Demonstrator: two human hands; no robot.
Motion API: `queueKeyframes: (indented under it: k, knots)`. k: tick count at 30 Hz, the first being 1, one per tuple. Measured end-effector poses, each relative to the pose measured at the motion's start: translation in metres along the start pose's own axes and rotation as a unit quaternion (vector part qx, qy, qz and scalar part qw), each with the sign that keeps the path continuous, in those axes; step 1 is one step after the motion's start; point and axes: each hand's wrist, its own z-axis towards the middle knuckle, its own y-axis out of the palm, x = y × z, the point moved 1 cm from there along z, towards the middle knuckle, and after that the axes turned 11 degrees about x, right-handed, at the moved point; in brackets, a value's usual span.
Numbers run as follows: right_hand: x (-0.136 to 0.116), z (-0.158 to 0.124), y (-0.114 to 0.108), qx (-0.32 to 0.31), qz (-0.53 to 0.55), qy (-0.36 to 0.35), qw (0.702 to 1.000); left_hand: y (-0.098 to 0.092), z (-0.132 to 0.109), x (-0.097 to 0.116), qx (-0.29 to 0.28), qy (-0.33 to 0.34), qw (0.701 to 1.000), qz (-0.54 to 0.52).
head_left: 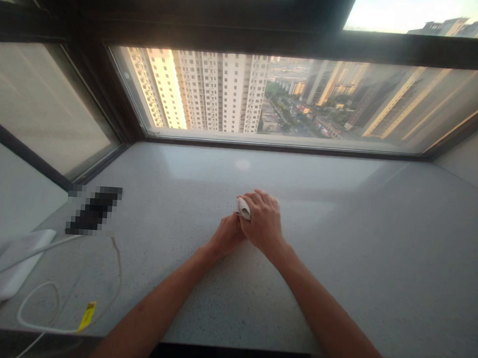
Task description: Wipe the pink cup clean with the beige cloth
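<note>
On the stone windowsill [338, 284], the right hand [263, 223] closes on a small white folded cloth [244, 209], perhaps a tissue, still bunched; the curled left hand [229, 235] presses against it, its hold hidden.

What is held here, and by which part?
A folded white cloth, gripped out of sight between the right hand and left hand; only one end shows.

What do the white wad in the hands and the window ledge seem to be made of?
The white wad looks like soft cloth or tissue, matte with creased folds; which one is hard to tell. The window ledge looks like polished stone or quartz: fine dark speckles and a glossy sheen reflecting light.
</note>
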Motion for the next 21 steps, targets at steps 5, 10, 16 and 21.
queueKeyframes:
  k: [5, 10, 16, 21]
  knots:
    - [0.033, 0.02, 0.004, -0.031, 0.158, 0.136, 0.978, -0.002, -0.003, 0.01, 0.03, -0.019, 0.999, -0.005]
    - [0.063, 0.024, 0.019, -0.036, 0.407, 0.292, 0.865, -0.002, -0.003, 0.01, 0.031, 0.002, 0.999, -0.014]
    - [0.074, 0.014, 0.033, -0.038, 0.596, 0.403, 0.694, -0.002, -0.004, 0.007, 0.025, 0.004, 1.0, -0.008]
    - [0.075, 0.007, 0.035, -0.013, 0.599, 0.397, 0.695, -0.003, -0.003, 0.004, 0.01, 0.01, 0.999, -0.035]
